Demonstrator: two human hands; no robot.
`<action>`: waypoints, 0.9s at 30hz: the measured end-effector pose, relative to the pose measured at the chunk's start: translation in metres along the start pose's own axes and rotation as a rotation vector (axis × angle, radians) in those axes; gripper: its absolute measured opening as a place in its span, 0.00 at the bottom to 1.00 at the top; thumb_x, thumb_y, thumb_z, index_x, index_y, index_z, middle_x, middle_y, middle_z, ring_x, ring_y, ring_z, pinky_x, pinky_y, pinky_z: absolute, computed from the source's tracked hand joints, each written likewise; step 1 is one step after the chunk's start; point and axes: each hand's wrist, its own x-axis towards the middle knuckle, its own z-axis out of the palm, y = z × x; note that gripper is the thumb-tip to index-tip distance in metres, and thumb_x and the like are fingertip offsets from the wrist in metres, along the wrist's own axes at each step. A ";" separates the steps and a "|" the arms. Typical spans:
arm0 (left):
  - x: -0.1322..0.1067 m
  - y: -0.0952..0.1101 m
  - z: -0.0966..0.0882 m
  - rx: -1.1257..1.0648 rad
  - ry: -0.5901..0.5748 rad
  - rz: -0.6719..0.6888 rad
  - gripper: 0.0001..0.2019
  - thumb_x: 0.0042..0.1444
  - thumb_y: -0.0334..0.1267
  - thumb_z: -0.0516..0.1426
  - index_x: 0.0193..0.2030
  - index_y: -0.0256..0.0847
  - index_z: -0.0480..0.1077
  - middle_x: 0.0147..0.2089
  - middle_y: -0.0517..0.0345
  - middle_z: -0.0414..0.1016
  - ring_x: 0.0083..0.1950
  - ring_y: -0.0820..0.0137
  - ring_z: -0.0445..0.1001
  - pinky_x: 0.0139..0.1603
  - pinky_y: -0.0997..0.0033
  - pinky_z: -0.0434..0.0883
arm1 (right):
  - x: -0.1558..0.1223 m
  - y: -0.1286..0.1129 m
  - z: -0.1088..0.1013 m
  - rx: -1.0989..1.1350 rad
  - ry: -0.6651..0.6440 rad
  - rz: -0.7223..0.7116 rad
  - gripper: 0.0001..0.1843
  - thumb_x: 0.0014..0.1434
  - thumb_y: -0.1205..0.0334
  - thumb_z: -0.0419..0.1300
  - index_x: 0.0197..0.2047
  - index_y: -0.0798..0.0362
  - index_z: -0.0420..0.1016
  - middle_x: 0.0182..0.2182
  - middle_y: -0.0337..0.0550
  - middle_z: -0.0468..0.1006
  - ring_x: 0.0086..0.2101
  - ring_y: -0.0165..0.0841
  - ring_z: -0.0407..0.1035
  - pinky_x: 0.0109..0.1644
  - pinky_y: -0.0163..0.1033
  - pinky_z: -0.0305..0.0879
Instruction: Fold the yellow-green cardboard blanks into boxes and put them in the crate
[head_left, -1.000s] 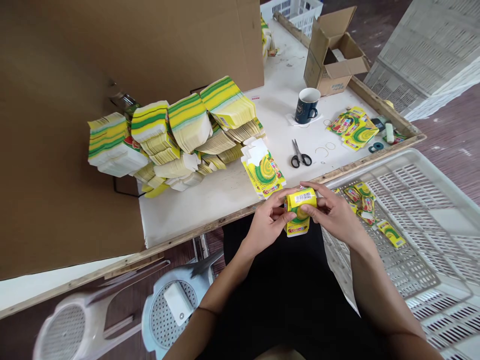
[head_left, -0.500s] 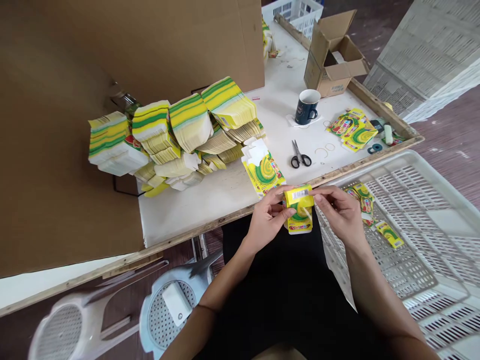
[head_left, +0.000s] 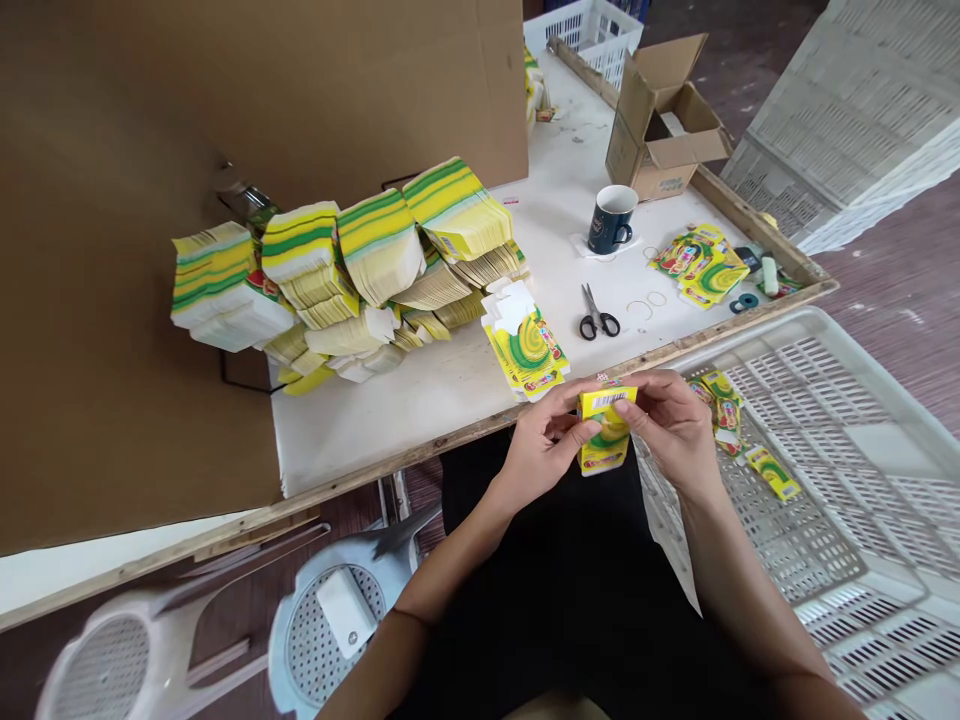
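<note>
Between my hands, just off the table's front edge, is a small yellow and green printed carton (head_left: 606, 452), its barcode panel at the top. My left hand (head_left: 541, 440) grips its left side, thumb across the front. On its right side, my right hand (head_left: 673, 430) is closed with the thumb near the barcode and the fingers behind. A flat unfolded carton (head_left: 527, 345) lies on the table beyond my left hand. Behind it, bundled carton blanks (head_left: 379, 245) are stacked in a row.
Black-handled scissors (head_left: 598, 315), a dark mug (head_left: 613, 220), flat cartons (head_left: 699, 262) and an open cardboard box (head_left: 664, 150) are on the table. A white plastic crate (head_left: 825, 420) to my right holds several cartons. Large cardboard (head_left: 150, 400) stands at left.
The carton's barcode panel was slightly raised and is now pressed down against the front. My right hand has moved left, its thumb now on the carton.
</note>
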 end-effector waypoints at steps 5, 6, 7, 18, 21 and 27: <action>-0.001 0.002 0.003 0.136 0.007 0.116 0.15 0.67 0.45 0.57 0.55 0.42 0.77 0.58 0.47 0.80 0.60 0.58 0.78 0.61 0.59 0.76 | -0.004 -0.007 -0.006 -0.051 0.001 -0.067 0.09 0.59 0.51 0.70 0.36 0.47 0.81 0.35 0.44 0.82 0.39 0.40 0.77 0.45 0.47 0.74; 0.000 0.002 0.000 0.200 0.021 0.136 0.16 0.68 0.44 0.57 0.57 0.43 0.76 0.59 0.47 0.79 0.62 0.58 0.77 0.64 0.57 0.74 | -0.004 -0.008 -0.012 -0.110 0.047 -0.092 0.09 0.59 0.51 0.70 0.36 0.47 0.81 0.35 0.44 0.82 0.38 0.41 0.76 0.45 0.48 0.74; 0.002 0.002 -0.006 0.281 0.053 0.153 0.18 0.68 0.44 0.56 0.61 0.44 0.74 0.62 0.46 0.77 0.65 0.57 0.75 0.68 0.54 0.70 | -0.004 -0.009 -0.021 -0.206 0.123 -0.119 0.08 0.60 0.52 0.69 0.38 0.47 0.82 0.36 0.45 0.82 0.39 0.41 0.76 0.45 0.49 0.73; 0.017 -0.019 -0.035 0.693 0.124 0.088 0.24 0.66 0.43 0.58 0.68 0.47 0.66 0.69 0.45 0.71 0.75 0.54 0.62 0.78 0.38 0.25 | 0.032 0.033 0.004 -0.460 0.092 0.043 0.22 0.63 0.45 0.62 0.51 0.53 0.80 0.40 0.47 0.81 0.27 0.31 0.67 0.37 0.41 0.68; 0.017 -0.018 -0.035 0.655 0.139 0.097 0.23 0.66 0.43 0.58 0.67 0.48 0.67 0.69 0.47 0.72 0.74 0.54 0.64 0.78 0.40 0.25 | 0.043 0.048 0.036 -0.180 0.038 0.216 0.29 0.52 0.38 0.69 0.44 0.56 0.78 0.32 0.44 0.80 0.25 0.29 0.67 0.32 0.38 0.67; 0.017 -0.017 -0.047 0.689 0.267 0.119 0.26 0.66 0.45 0.58 0.70 0.48 0.63 0.72 0.47 0.67 0.75 0.55 0.62 0.78 0.37 0.27 | 0.050 0.046 0.041 0.116 0.100 0.270 0.29 0.44 0.39 0.75 0.39 0.53 0.76 0.30 0.43 0.81 0.31 0.34 0.75 0.38 0.40 0.73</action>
